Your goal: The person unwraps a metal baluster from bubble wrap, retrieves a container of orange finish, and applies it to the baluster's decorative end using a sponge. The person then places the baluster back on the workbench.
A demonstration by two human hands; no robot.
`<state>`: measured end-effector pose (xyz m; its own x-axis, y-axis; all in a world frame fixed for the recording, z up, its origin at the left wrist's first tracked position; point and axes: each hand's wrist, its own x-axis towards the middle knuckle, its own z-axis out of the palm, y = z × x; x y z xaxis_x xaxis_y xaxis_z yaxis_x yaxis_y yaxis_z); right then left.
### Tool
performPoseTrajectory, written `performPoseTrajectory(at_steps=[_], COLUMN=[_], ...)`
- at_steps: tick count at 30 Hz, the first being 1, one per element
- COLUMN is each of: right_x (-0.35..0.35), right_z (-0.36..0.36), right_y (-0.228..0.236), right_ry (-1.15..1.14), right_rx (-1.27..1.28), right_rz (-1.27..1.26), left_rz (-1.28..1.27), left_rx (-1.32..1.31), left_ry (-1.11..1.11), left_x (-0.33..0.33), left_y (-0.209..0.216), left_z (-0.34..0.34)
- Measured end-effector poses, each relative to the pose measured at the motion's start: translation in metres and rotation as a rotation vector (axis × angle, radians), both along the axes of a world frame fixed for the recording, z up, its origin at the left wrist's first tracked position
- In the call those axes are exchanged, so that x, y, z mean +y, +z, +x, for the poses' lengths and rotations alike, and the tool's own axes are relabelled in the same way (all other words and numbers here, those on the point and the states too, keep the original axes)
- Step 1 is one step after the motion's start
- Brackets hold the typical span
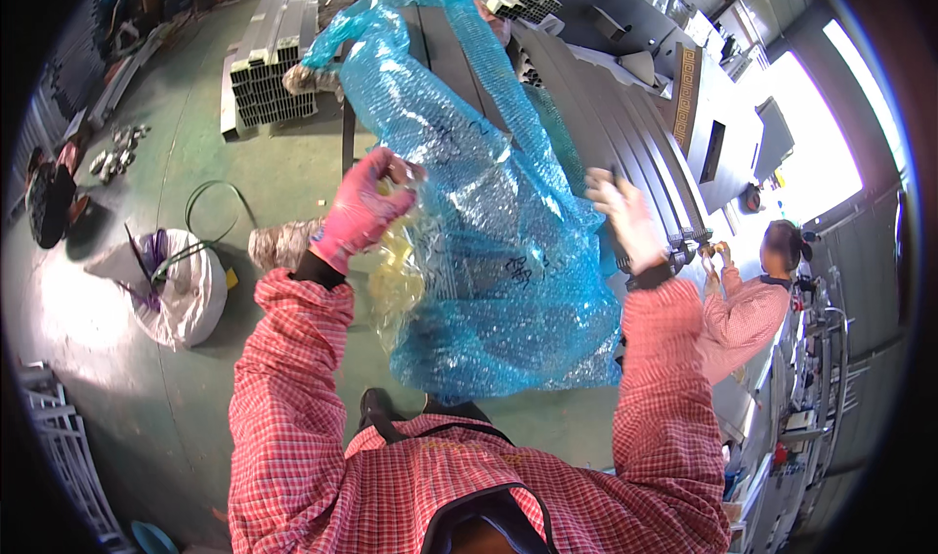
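Observation:
Blue bubble wrap (469, 212) with dark handwritten marks covers long pieces in front of me. My left hand (363, 207), in a pink glove, is closed at the left edge of the wrap. Its curled fingers pinch clear plastic film, and a yellowish clear film (396, 271) hangs below them beside the blue wrap. On the other side, my right hand (630, 217), in a pale glove, is raised over the wrap's right edge. A short dark pen-like stick (614, 173) pokes up between its fingers; blur hides its exact kind.
Bundled metal tubes (278, 65) lie at the far left. A white sack (176, 290) with straps stands on the floor at left, near a wrapped roll (283, 244). Long grey profiles (616, 114) run along the right. A co-worker (747, 310) works beyond my right arm.

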<state>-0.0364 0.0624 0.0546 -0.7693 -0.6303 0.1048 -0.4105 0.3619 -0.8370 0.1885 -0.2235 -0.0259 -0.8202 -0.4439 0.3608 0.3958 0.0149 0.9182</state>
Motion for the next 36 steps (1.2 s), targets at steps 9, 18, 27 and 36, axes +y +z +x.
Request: performPoseTrajectory(at_steps=[9, 18, 27, 36], right_x=[-0.127, -0.128, -0.133, -0.106], right_z=[-0.053, 0.026, 0.030, -0.062], right_y=[-0.084, -0.038, -0.029, -0.070], right_ry=[0.077, 0.530, 0.229, -0.280], right_rx=[-1.007, -0.122, -0.342, -0.219], right_rz=[-0.330, -0.269, -0.273, -0.422], left_rz=[-0.025, -0.378, -0.020, 0.304], left_rx=[-0.157, -0.495, -0.148, 0.005], left_ry=[-0.050, 0.341, 0.128, 0.612], left_x=[0.022, 0.033, 0.026, -0.012], left_y=[0.023, 0.055, 0.015, -0.048], left_z=[-0.047, -0.072, -0.067, -0.017])
